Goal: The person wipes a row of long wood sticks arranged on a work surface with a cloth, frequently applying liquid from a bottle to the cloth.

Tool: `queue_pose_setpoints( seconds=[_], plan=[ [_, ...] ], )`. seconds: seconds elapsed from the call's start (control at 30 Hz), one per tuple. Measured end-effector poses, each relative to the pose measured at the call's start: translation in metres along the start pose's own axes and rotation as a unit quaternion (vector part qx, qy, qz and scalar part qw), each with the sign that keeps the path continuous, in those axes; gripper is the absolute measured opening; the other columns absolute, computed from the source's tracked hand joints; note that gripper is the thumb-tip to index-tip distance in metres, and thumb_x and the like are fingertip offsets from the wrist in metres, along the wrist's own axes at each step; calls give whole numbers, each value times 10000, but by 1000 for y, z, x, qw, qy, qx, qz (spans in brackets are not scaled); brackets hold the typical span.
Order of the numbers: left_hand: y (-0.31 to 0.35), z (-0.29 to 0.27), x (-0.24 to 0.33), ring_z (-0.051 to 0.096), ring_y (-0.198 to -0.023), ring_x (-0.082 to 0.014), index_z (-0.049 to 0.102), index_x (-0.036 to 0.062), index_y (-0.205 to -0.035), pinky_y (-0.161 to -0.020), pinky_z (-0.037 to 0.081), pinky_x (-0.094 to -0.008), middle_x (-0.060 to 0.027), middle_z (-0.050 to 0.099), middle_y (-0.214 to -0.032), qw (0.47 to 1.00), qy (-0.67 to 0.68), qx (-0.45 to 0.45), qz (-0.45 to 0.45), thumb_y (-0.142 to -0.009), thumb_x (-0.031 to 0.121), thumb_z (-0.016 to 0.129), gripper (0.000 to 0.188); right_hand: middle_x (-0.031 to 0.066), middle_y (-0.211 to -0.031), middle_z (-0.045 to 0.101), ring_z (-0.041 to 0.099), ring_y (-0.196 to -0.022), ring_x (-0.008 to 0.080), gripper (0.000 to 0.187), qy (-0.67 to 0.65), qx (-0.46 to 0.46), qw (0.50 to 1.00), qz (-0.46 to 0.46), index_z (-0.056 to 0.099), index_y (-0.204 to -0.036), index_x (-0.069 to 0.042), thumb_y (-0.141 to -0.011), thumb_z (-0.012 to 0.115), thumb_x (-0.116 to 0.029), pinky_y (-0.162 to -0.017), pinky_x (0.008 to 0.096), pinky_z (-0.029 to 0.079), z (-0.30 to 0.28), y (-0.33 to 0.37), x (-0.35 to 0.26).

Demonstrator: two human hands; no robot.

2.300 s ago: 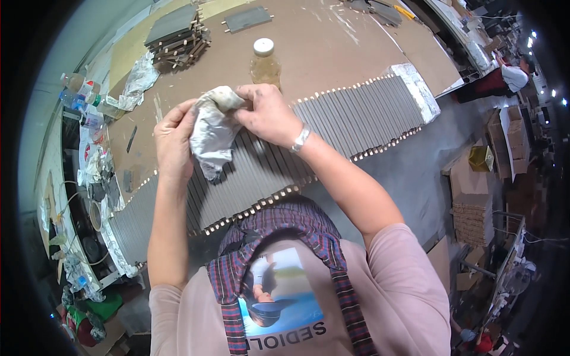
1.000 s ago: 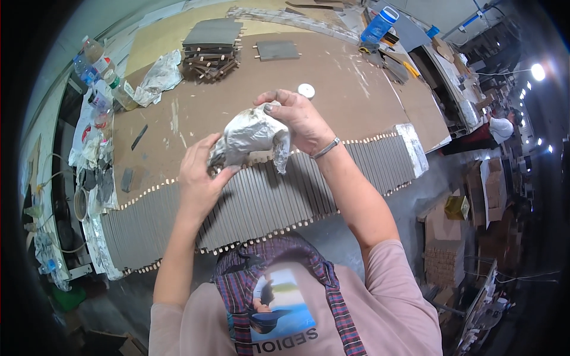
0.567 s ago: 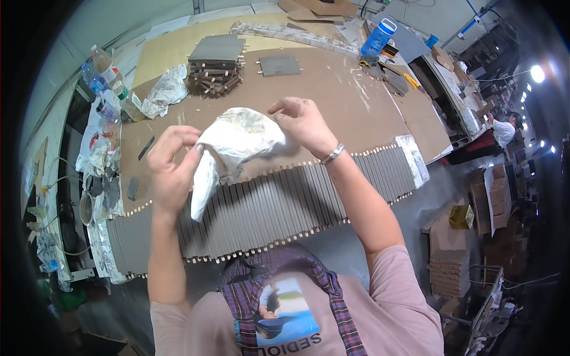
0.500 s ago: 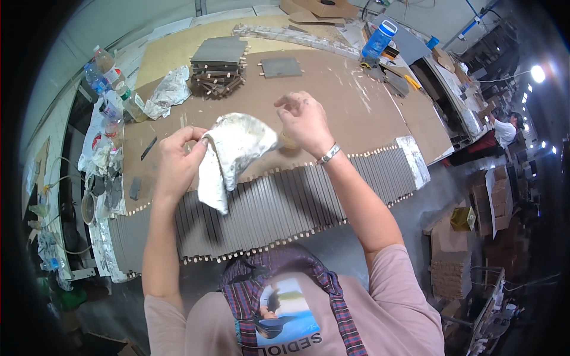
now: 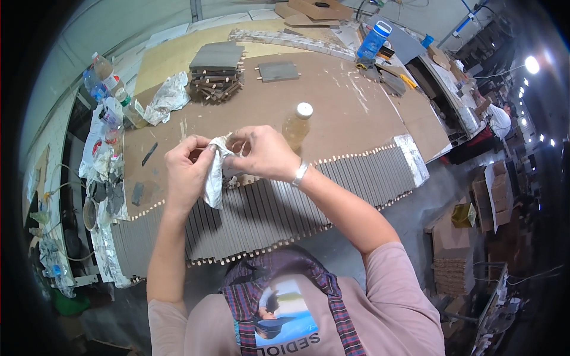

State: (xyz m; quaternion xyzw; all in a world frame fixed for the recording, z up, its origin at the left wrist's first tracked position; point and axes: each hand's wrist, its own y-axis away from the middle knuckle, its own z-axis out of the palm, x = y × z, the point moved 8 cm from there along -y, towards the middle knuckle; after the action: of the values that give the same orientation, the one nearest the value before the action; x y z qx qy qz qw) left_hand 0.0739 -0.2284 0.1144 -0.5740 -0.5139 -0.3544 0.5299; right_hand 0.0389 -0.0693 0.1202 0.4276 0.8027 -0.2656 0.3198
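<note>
Bunched between my two hands is a stained white cloth [image 5: 215, 181], its lower end hanging down. My left hand [image 5: 189, 169] pinches it from the left side. My right hand [image 5: 264, 153], with a silver bracelet at the wrist, grips its upper right edge, the fingers curled. Right behind my right hand stands a clear bottle [image 5: 295, 127] with a white cap and yellowish liquid. Below the hands, a long row of grey slats [image 5: 273, 207] with pale wooden pegs at their ends lies along the near edge of the table.
Grey panels are stacked [image 5: 217, 71] at the back, beside a single panel [image 5: 278, 72]. Several plastic bottles [image 5: 110, 83] and a crumpled white sheet [image 5: 167, 98] lie at left. A blue water bottle [image 5: 374, 40] and a yellow cutter [image 5: 408, 81] are at far right.
My right hand has come left and down onto the cloth, which was spread and is now bunched. The bottle with the white cap, hidden before by that hand, now shows.
</note>
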Motion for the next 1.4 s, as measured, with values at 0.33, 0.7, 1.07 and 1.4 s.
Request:
queue_pose_setpoints(
  seconds=[0.33, 0.7, 1.07, 1.4],
  plan=[
    [6, 23, 14, 627, -1130, -282, 683, 22, -1178, -980, 490, -386, -147, 674, -1193, 974, -133, -123, 138, -713, 151, 825, 503, 12, -893, 658, 604, -751, 54, 182, -512, -63, 846, 137, 646, -1003, 0, -847, 553, -10, -683, 202, 505, 7, 7, 57],
    [7, 5, -66, 602, -738, -64, 719, 5, -1025, -661, 487, -224, -4, 697, -902, 989, 71, -63, -112, -860, 20, 688, 169, 43, -936, 626, 624, -866, 143, 264, -352, 77, 916, 174, 619, -1080, 3, -820, 649, -21, -819, 297, 546, -36, 29, 110],
    [12, -27, -86, 665, -771, -106, 680, -44, -1101, -697, 546, -262, -46, 706, -920, 971, 77, -68, -217, -887, 64, 669, 240, 196, -1344, 568, 568, -1252, 279, 980, -213, 64, 953, 206, 475, -1400, -15, -565, 972, -142, -1079, 378, 465, -24, -1, 252],
    [5, 39, -118, 623, -948, -113, 447, -59, -1449, -827, 511, -253, -93, 636, -1193, 962, 173, 10, -210, -835, -55, 542, 621, 153, -1284, 624, 580, -1225, 343, 825, 81, 9, 994, 67, 561, -1323, -43, -572, 844, -238, -1031, 397, 493, -27, -21, 123]
  ],
)
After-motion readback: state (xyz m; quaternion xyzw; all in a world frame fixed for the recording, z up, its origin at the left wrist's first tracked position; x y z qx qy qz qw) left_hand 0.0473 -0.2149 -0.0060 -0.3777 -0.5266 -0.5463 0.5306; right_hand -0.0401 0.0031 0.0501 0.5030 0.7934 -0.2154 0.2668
